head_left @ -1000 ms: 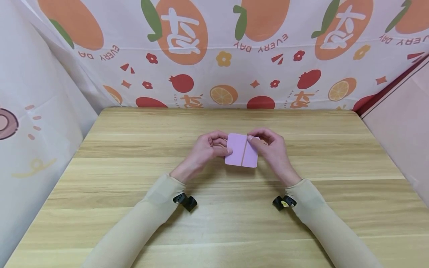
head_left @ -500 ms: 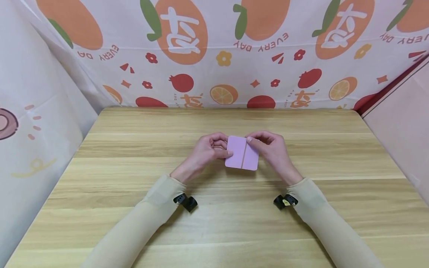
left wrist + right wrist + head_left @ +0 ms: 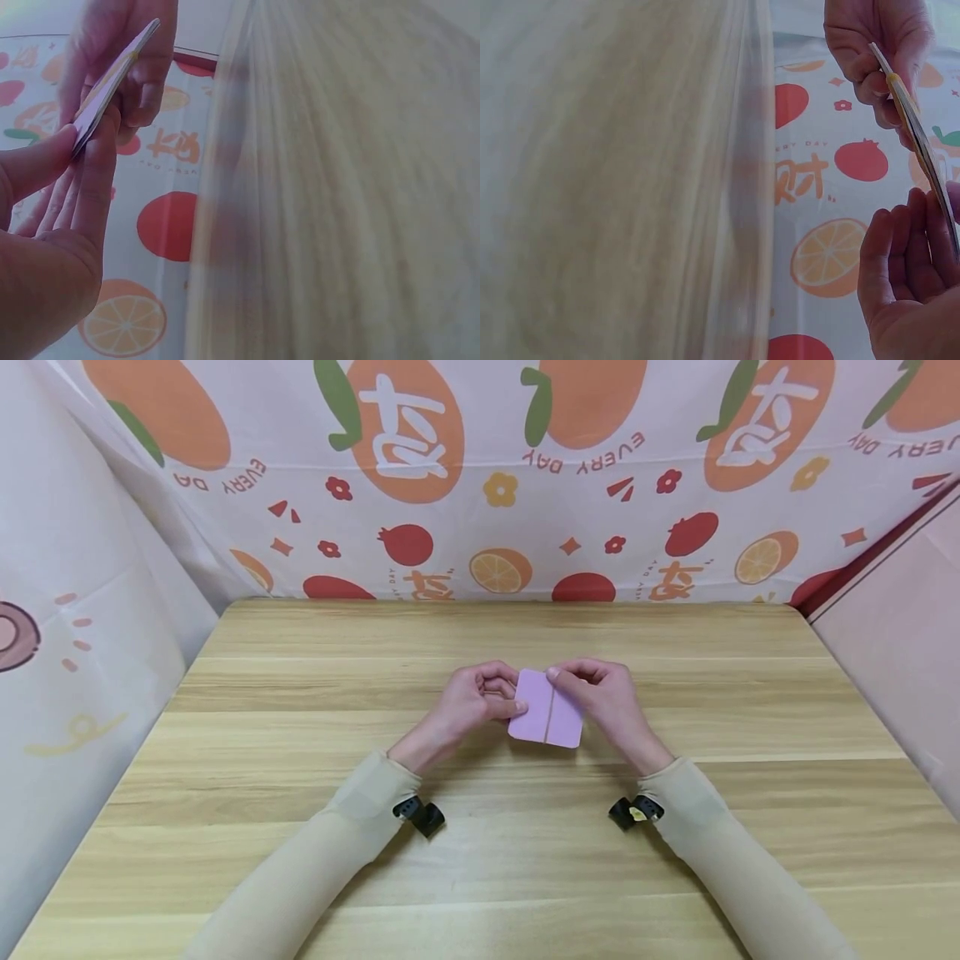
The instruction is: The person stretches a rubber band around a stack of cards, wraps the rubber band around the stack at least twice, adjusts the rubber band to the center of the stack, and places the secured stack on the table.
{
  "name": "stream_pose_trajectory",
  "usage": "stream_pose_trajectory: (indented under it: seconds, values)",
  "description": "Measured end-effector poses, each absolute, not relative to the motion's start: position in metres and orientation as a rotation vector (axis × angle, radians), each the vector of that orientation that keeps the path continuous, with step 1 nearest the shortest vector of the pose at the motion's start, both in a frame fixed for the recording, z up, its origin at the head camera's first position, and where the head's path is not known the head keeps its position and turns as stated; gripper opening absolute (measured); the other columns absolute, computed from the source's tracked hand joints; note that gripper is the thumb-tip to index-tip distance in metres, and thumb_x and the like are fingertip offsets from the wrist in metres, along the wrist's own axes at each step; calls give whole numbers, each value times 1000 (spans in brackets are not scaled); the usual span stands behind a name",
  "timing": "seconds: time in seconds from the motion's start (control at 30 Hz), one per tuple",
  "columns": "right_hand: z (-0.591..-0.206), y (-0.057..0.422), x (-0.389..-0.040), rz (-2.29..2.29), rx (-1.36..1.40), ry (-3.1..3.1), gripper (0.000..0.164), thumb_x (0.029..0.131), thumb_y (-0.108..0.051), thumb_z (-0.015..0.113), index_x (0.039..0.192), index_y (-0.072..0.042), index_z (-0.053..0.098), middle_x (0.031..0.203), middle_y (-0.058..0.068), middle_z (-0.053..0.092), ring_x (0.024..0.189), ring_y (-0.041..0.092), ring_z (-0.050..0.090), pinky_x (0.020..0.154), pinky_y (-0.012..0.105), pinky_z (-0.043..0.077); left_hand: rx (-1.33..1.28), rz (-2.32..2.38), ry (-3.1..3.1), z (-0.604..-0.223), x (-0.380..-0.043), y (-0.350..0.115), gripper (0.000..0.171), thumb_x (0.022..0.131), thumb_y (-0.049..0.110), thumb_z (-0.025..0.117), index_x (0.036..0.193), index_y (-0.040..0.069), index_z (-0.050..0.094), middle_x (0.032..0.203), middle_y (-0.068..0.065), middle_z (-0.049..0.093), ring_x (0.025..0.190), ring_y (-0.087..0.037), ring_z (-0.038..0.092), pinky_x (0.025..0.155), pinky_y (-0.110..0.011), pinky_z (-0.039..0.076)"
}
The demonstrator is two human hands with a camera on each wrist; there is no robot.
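Observation:
A thin, square stack of lilac cards (image 3: 534, 714) with rounded corners is held up over the table, and a tan rubber band (image 3: 550, 714) runs across its face. My left hand (image 3: 467, 703) pinches the stack's left edge, thumb in front and fingers behind. At the upper right, my right hand (image 3: 606, 697) pinches the stack with its thumb by the band's top end; its other fingers are partly hidden behind. Seen edge-on in the left wrist view, the stack (image 3: 112, 90) shows several thin layers. The right wrist view shows the band (image 3: 892, 79) wrapped round the layers.
The wooden table (image 3: 480, 868) stretches below both forearms. A fruit-print curtain (image 3: 465, 539) hangs along its far edge, with a pale cloth (image 3: 97, 568) on the left. Each wrist carries a small black camera, the left one (image 3: 427, 818) and the right one (image 3: 622, 814).
Both hands and the card stack have shifted slightly nearer to me, the left hand also a little to the right. The right thumb has slid slightly left to the band. Both grips stay on the stack.

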State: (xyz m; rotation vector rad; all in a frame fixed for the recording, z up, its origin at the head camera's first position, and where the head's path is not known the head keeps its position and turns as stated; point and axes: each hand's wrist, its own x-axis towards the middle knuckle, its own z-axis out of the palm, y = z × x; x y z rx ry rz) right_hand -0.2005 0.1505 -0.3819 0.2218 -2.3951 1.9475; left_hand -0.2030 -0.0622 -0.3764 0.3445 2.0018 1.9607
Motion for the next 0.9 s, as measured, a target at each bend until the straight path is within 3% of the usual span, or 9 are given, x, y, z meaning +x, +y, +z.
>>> stream_pose_trajectory:
  seconds: [0.23,0.33,0.47,0.6,0.77,0.9]
  values:
    - [-378,150,-200,1995,253,-2403,37,101,-35,57,120,-5,69,119,7,67,100,18,58,77,24,52,284,2034,1977,-377,-208,-64,28,82,-12,71,106,-4,60,76,-1,65,71,-10,63,67,-27,52]
    - [-377,151,-199,1990,317,-2389,36,102,-31,55,124,-5,65,125,10,63,107,19,57,82,26,52,232,2073,1958,-376,-210,-66,27,82,-11,71,104,-3,59,74,0,66,70,-10,62,66,-27,52]
    - [-374,156,-199,1815,438,-2457,33,98,-23,61,129,-12,62,127,6,60,110,19,55,86,32,52,173,2139,1913,-376,-214,-70,26,82,-12,69,104,-2,58,73,1,65,70,-10,62,68,-27,53]
    - [-365,160,-199,1501,593,-2640,56,89,-19,74,141,-18,51,134,1,52,111,23,53,86,41,52,117,2168,1901,-375,-218,-75,28,83,-13,68,107,-3,57,75,1,65,72,-9,61,72,-27,54]
    - [-356,159,-197,996,879,-2789,86,77,-20,86,149,-8,39,151,8,37,123,28,47,95,45,49,78,2158,1908,-372,-218,-77,28,84,-11,68,108,-1,57,76,1,65,74,-9,61,74,-29,54]
    - [-355,156,-194,786,967,-2809,86,75,-19,88,145,-1,42,152,14,35,130,31,42,104,45,42,90,2138,1917,-371,-217,-77,29,84,-10,69,109,-3,58,77,1,66,74,-9,62,73,-26,53]
